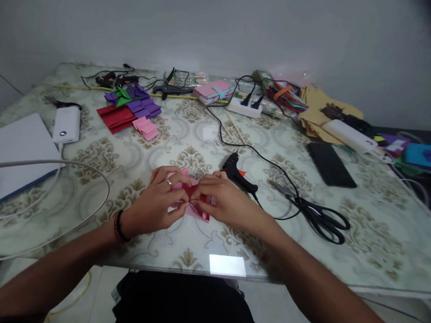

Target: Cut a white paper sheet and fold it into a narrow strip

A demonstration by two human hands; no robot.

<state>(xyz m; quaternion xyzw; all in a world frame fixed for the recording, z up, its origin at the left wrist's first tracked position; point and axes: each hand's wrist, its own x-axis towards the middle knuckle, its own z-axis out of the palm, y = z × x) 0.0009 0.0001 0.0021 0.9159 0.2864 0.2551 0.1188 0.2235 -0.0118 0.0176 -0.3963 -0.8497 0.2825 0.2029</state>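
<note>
Pink and red folded paper (187,192) sits between the two hands, close to the front edge of the patterned surface (181,146). Left hand (163,199) and right hand (219,199) both pinch it, their thumbs and fingertips meeting near its middle. Just beside the right hand lies a black glue gun (237,174), with black-handled scissors (320,216) farther right and a dark phone (331,165) lying flat beyond them. Toward the back left, a small pink folded piece (145,128) rests beside red folded paper (114,119) and purple folded paper (144,108).
</note>
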